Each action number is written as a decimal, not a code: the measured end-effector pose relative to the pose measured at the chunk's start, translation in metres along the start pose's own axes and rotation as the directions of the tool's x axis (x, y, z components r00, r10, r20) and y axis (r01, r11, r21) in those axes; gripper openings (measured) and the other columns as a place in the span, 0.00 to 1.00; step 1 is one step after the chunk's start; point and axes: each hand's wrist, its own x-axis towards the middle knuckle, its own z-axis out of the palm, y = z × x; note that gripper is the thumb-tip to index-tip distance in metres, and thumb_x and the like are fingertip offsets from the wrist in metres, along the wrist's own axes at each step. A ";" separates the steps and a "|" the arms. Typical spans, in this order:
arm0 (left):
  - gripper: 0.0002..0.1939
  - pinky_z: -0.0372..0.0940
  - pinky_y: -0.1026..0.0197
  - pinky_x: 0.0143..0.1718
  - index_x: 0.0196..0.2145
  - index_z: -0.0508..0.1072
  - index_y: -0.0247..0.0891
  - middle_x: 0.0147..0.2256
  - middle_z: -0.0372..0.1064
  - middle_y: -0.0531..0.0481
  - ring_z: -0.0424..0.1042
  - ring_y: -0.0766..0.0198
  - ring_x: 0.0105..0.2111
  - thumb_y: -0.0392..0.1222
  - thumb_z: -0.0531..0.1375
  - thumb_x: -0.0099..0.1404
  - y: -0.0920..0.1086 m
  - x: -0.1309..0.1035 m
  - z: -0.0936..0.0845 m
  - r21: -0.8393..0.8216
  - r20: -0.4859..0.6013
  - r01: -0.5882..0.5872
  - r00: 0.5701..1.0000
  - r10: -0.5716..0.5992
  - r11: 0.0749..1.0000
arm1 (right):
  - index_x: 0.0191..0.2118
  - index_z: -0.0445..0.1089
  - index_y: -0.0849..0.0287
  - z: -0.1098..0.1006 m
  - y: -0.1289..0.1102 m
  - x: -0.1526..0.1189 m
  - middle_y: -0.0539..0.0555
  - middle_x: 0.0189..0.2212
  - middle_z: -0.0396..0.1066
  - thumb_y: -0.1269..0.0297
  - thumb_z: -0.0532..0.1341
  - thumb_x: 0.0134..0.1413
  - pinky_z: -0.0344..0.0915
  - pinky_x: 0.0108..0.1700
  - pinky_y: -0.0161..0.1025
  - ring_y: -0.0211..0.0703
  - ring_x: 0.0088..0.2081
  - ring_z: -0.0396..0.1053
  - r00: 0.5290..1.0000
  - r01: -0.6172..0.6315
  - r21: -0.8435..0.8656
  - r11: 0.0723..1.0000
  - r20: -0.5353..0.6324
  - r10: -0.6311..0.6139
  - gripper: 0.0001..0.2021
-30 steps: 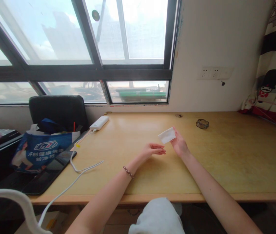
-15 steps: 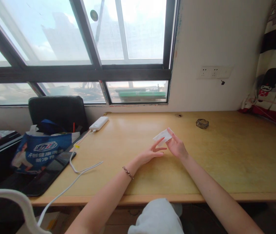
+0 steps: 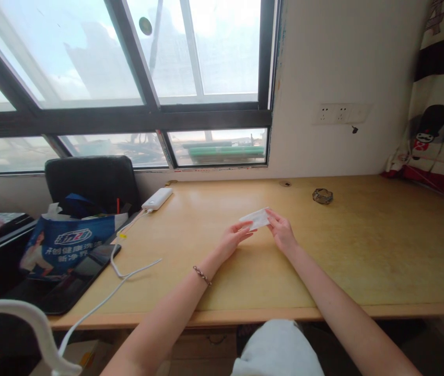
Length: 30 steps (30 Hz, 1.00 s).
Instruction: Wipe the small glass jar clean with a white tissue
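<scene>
A small flat white piece, like a folded tissue (image 3: 258,218), is held up above the wooden desk (image 3: 363,250). My right hand (image 3: 281,230) pinches its right end between thumb and fingers. At its left end, my left hand (image 3: 233,238) has closed on the edge, thumb and fingers around it. A beaded bracelet (image 3: 202,275) circles my left wrist. The print or texture on the white piece is too small to make out.
A coiled dark bracelet-like ring (image 3: 323,196) lies at the back right of the desk. At the left are a white power bank (image 3: 158,199) with a white cable (image 3: 118,284), a black tablet (image 3: 84,279), a blue bag (image 3: 71,243) and a black chair (image 3: 92,175).
My left hand, its fingers spread before, has closed on the left end of the white tissue. The tissue is now held flatter and slightly further left in the view.
</scene>
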 end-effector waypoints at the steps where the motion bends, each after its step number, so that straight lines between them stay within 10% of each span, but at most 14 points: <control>1: 0.20 0.57 0.54 0.49 0.42 0.70 0.32 0.48 0.62 0.39 0.67 0.55 0.44 0.43 0.62 0.51 -0.001 0.001 -0.001 -0.001 -0.017 -0.003 1.000 0.003 1.000 | 0.38 0.70 0.57 -0.001 0.003 0.001 0.53 0.48 0.64 0.65 0.62 0.38 0.60 0.49 0.40 0.44 0.49 0.61 1.000 0.017 -0.013 1.000 -0.010 -0.017 0.15; 11: 0.20 0.56 0.52 0.51 0.42 0.70 0.31 0.46 0.65 0.40 0.68 0.57 0.42 0.42 0.62 0.52 -0.012 0.004 -0.008 0.007 -0.050 -0.007 0.999 0.008 1.000 | 0.40 0.70 0.60 -0.031 0.035 0.008 0.55 0.50 0.63 0.71 0.59 0.35 0.57 0.51 0.43 0.45 0.50 0.60 0.989 0.084 -0.221 0.972 -0.098 -0.108 0.20; 30: 0.21 0.60 0.56 0.48 0.42 0.69 0.31 0.34 0.72 0.43 0.70 0.61 0.38 0.42 0.62 0.50 -0.018 0.006 -0.009 0.106 -0.050 0.049 0.998 -0.044 0.993 | 0.36 0.72 0.60 -0.038 0.015 0.000 0.54 0.39 0.71 0.72 0.54 0.37 0.62 0.47 0.43 0.46 0.44 0.66 0.953 0.094 -0.430 0.898 -0.222 -0.206 0.17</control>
